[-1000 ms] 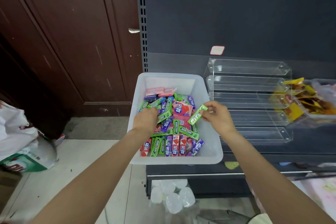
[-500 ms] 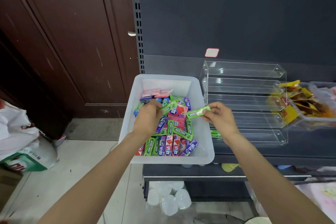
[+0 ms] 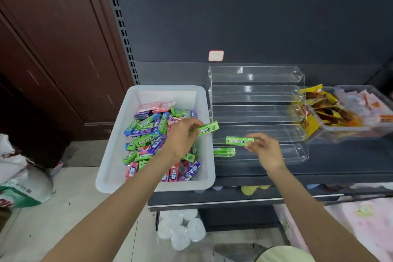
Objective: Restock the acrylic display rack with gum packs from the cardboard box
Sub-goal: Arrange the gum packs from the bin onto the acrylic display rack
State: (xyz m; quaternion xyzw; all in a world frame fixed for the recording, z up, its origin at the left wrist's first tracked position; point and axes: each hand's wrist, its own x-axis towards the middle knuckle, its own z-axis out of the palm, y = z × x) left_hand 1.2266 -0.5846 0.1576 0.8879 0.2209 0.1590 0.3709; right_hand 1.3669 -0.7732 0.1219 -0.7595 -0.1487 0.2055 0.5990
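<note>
A white plastic bin (image 3: 114, 155) full of green, purple, blue and red gum packs (image 3: 146, 134) stands on the dark shelf, left of a tiered clear acrylic rack (image 3: 255, 95). My left hand (image 3: 180, 138) pinches a green gum pack (image 3: 207, 128) above the bin's right rim. My right hand (image 3: 264, 149) pinches another green gum pack (image 3: 239, 141) in front of the rack's lower tiers. One green pack (image 3: 224, 152) lies at the left end of the rack's bottom tier. The upper tiers hold nothing.
A clear tub (image 3: 348, 110) of yellow and orange snack packets crowds the rack's right side. The dark shelf edge (image 3: 244, 200) runs below. A brown cabinet (image 3: 53, 49) stands left, bags (image 3: 19, 178) on the floor, wrapped white cups (image 3: 180, 229) under the shelf.
My left hand lifted a green pack out of the bin toward the right rim. My right hand carried its green pack rightward to the rack's lower tiers.
</note>
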